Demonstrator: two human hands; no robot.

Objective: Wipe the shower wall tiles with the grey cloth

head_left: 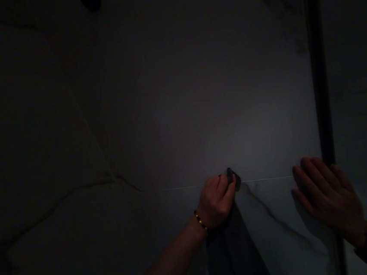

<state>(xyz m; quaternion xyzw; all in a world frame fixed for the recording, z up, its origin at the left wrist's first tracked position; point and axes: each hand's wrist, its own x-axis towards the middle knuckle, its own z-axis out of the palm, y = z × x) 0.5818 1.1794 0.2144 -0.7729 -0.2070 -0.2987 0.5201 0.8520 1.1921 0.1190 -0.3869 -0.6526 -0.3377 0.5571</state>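
the left hand (216, 203) is closed around a small dark tool (233, 178), its tip pressed to the wall (200, 110) right on a thin seam line (265, 179) between tiles. too dim to tell what the tool is; it looks light and stiff, best held low on its body as now. a beaded bracelet (200, 221) sits on that wrist. the right hand (325, 193) lies flat and spread on the wall, holding nothing, just beside a dark vertical strip (319, 77). the tiles look smooth, pale, veined, likely slippery. the room is very dark.
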